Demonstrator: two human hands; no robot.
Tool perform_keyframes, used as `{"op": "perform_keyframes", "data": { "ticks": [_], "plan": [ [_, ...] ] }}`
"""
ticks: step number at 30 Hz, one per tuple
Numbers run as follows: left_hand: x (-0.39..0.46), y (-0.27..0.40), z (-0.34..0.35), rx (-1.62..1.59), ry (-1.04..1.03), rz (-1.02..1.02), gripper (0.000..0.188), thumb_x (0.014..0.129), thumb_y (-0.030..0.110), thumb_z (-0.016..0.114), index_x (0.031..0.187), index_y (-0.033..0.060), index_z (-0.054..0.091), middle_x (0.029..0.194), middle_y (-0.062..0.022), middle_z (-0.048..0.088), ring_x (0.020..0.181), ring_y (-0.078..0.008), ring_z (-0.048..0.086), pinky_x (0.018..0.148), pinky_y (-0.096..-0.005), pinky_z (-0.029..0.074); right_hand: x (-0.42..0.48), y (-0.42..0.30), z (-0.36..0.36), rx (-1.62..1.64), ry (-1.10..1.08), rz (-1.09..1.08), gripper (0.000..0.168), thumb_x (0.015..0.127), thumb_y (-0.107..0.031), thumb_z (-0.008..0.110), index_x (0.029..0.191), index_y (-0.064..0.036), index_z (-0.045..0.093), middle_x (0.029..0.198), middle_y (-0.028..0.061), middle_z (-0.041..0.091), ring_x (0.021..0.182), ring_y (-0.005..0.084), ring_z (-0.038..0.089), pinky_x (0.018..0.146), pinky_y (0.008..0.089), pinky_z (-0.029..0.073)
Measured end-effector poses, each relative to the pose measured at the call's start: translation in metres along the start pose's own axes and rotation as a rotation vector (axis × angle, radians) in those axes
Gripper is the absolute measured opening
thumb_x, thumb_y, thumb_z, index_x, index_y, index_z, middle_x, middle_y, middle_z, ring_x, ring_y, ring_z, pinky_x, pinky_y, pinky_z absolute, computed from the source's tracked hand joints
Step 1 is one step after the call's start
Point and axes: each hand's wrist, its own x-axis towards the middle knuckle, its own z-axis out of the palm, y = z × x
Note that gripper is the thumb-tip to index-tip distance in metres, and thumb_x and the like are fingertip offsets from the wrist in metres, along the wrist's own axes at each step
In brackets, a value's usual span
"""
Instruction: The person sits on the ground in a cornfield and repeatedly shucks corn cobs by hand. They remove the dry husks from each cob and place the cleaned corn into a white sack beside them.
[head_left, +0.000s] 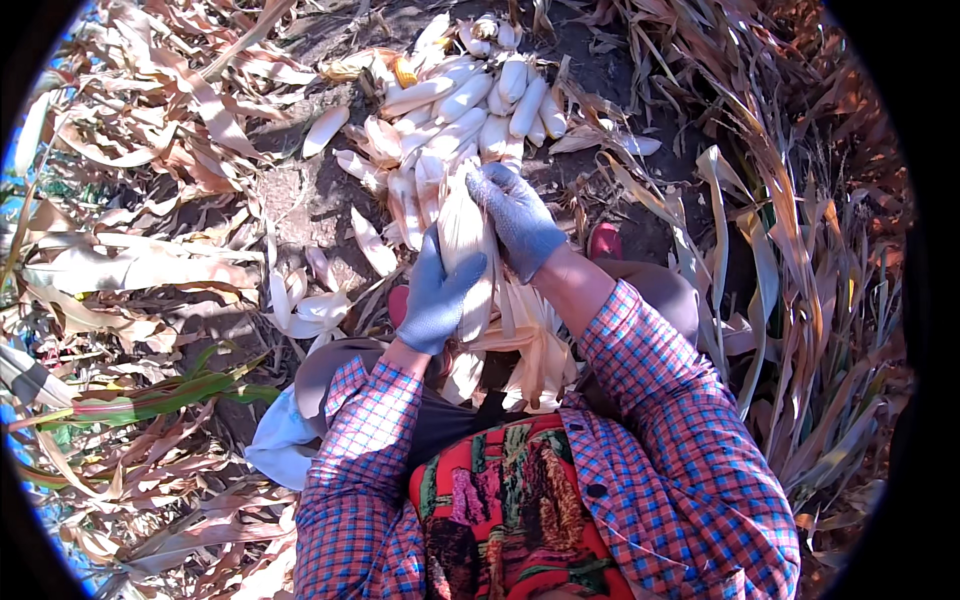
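Note:
An ear of corn in its pale dry husk (463, 232) is held upright in front of my knees. My left hand (439, 292), in a grey-blue knit glove, wraps the lower part of the ear, its thumb across the husk. My right hand (517, 214), gloved alike, is closed at the upper right side of the ear, with its fingertips by the tip; a strip of husk hangs below it. Just beyond my hands lies a heap of pale corn ears (465, 97), many of them bare and some partly husked.
Loose husks (540, 345) lie between my legs, and more husk pieces (319, 307) are at the left. Dry corn stalks and leaves (780, 247) line the right side. Dry leaves (142, 270) and a green leaf (157, 401) cover the left ground. A white bag (281, 442) touches my left leg.

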Motion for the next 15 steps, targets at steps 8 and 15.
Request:
{"op": "perform_keyframes", "data": {
  "ticks": [8, 15],
  "plan": [
    [0.005, -0.01, 0.004, 0.024, 0.121, 0.112, 0.05, 0.091, 0.013, 0.053, 0.135, 0.0009, 0.034, 0.122, -0.0099, 0.051, 0.108, -0.0164, 0.052, 0.092, -0.0307, 0.043, 0.016, 0.011, 0.019, -0.064, 0.151, -0.053, 0.026, 0.089, -0.023, 0.063, 0.105, -0.002, 0.061, 0.095, 0.0037, 0.06, 0.09, 0.0124, 0.053, 0.083, 0.0273, 0.043],
    [0.011, -0.01, 0.011, -0.231, 0.222, 0.017, 0.045, 0.093, 0.019, 0.053, 0.133, 0.0038, 0.038, 0.119, -0.0095, 0.052, 0.105, -0.0167, 0.054, 0.089, -0.0299, 0.046, 0.032, 0.022, 0.007, -0.137, 0.14, -0.118, 0.022, 0.092, -0.022, 0.06, 0.103, -0.003, 0.06, 0.092, 0.0029, 0.059, 0.085, 0.0123, 0.055, 0.078, 0.0265, 0.045]
  ]
}}
